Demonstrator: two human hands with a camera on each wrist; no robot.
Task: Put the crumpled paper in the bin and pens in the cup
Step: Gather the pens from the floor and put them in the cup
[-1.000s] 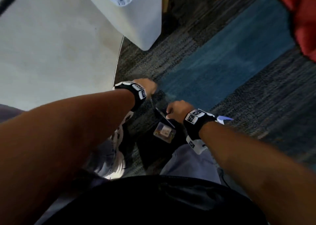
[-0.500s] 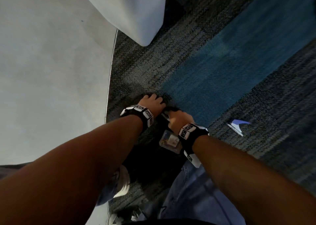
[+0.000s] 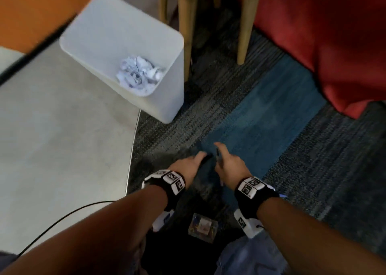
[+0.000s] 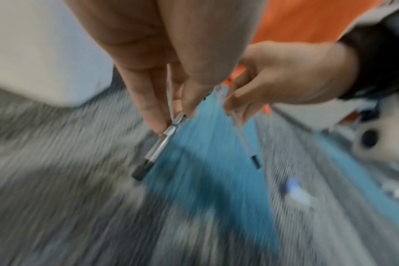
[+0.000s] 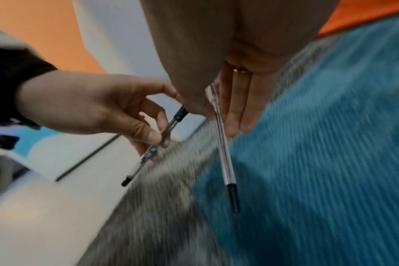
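My left hand [image 3: 200, 155] pinches a silver pen with a dark end [image 4: 157, 149] between thumb and fingers, a little above the carpet. Close to its right, my right hand [image 3: 219, 149] pinches a clear pen with a dark cap [image 5: 226, 162], which points down. In the right wrist view the left hand [image 5: 91, 108] and its silver pen [image 5: 157, 142] show too. The white bin [image 3: 167, 76] stands beyond the hands at the upper left, with crumpled paper [image 3: 140, 72] inside it. No cup is in view.
Wooden chair legs [image 3: 188, 24] and a red seat [image 3: 323, 44] stand behind and right of the bin. A pale smooth surface with a curved edge [image 3: 62, 149] and a black cable [image 3: 62, 218] lie on the left. A small clear box [image 3: 202, 226] sits below my wrists. A pale scrap [image 4: 298, 194] lies on the carpet.
Both hands have come up off the carpet, each with a pen. The view has tilted up, so the bin's inside and the chair legs now show.
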